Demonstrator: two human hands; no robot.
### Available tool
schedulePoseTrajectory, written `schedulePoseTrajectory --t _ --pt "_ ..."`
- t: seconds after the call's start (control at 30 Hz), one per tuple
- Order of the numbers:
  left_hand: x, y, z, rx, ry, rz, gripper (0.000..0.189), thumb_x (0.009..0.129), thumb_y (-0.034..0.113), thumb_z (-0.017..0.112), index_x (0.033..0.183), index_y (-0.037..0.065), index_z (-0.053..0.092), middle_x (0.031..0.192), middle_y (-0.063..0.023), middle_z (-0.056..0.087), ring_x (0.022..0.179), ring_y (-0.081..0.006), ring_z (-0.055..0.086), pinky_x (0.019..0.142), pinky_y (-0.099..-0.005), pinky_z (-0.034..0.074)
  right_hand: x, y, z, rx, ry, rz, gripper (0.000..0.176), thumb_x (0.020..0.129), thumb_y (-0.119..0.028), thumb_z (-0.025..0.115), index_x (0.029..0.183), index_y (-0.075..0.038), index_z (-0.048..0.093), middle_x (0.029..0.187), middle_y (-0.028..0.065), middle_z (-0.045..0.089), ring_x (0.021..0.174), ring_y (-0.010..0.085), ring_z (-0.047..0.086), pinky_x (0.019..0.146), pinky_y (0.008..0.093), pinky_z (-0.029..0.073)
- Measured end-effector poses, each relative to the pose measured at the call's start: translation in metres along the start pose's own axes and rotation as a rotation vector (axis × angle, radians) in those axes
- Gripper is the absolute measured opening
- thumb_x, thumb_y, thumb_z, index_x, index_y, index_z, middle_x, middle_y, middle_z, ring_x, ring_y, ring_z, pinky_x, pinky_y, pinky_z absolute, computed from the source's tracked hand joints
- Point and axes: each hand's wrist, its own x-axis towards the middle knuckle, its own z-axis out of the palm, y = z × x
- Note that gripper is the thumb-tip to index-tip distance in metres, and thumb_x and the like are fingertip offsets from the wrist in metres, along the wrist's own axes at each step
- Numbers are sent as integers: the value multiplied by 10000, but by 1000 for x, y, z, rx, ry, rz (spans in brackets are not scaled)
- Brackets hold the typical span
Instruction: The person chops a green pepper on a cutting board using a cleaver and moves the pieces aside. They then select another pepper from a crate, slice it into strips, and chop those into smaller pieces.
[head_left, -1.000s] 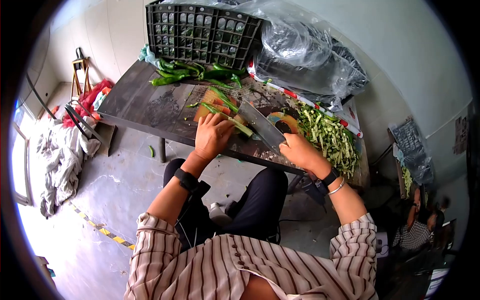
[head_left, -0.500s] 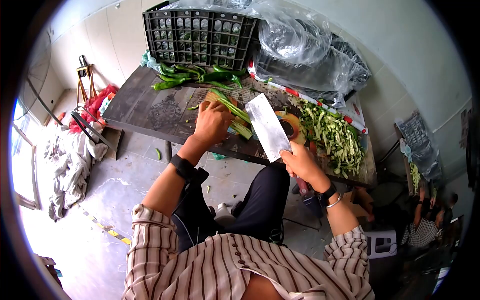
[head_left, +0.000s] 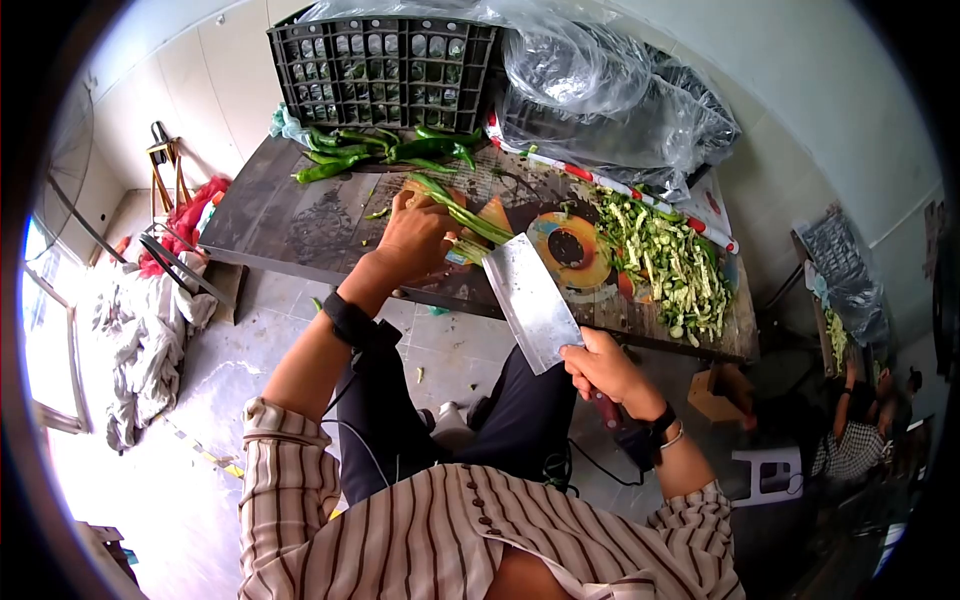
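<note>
Nearest lay the front of a striped shirt (head_left: 430, 530), with the knees in dark trousers (head_left: 520, 400) beyond it. The right hand (head_left: 607, 368) was closed round the handle of a cleaver (head_left: 530, 305), whose broad blade slanted across the near edge of the wooden table (head_left: 300, 225). The blade's far corner came up to the ends of the split green pepper lengths (head_left: 475, 222); whether it touched them could not be told. The left hand (head_left: 413, 232) had its fingers curled over those lengths, gripping them against the tabletop, its fingertips partly hidden.

Right of the blade, a round coloured print (head_left: 568, 250) showed on the tabletop, and beyond its right side spread a heap of chopped green pepper (head_left: 690, 275). A red-and-white strip (head_left: 580, 172) ran slantwise behind the heap.

Farther back, whole green peppers (head_left: 390, 150) lay in a loose cluster just before a black plastic crate (head_left: 385, 80). Clear plastic sheeting (head_left: 600, 95) was bunched right of the crate. Off to the far right, a person in a checked top (head_left: 850, 445) was near another table.
</note>
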Motion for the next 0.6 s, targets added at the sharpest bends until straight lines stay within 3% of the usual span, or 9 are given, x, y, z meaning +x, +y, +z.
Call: schedulePoseTrajectory --t 0.03,0.1,0.23,0.3,0.53,0.6 --pt "2 1 -4 3 -1 0 103 800 194 642 880 176 704 973 22 647 1086 -205 524 1034 -484 259 0 0 0 1 -2 -2 131 958 -163 514 945 -44 461 663 -14 447 454 66 437 411 250 400" --pt "7 2 -11 54 -188 -38 87 801 183 628 857 184 695 979 22 650 1109 -214 517 1039 -484 248 0 0 0 -9 10 17 130 955 -168 516 971 -47 470 666 -16 446 454 64 433 409 251 399" --pt "10 4 -6 86 -256 -94 81 776 180 643 843 187 688 991 22 653 1120 -222 515 1044 -477 241 0 1 2 -8 6 -9 136 951 -164 518 1003 -44 481 666 -16 447 455 61 431 407 250 401" --pt "6 3 -3 63 -119 -49 101 769 171 639 852 197 692 1021 14 652 1105 -227 527 1049 -477 236 1 5 1 -20 9 -33 147 950 -160 518 1026 -38 487 663 -17 448 460 60 430 403 246 402" --pt "-4 -8 -12 -79 -28 -55 171 802 165 598 935 191 703 1087 -30 646 1138 -247 523 1028 -452 290 4 12 1 -11 12 -48 140 953 -154 518 1012 -33 481 660 -14 455 465 60 435 400 242 405" --pt "-9 -11 -14 -116 47 -189 205 775 136 615 964 149 692 1059 -45 649 1096 -258 539 1000 -426 324 3 11 2 -6 20 -45 142 952 -152 520 1000 -27 475 660 -10 456 464 60 436 401 243 409"
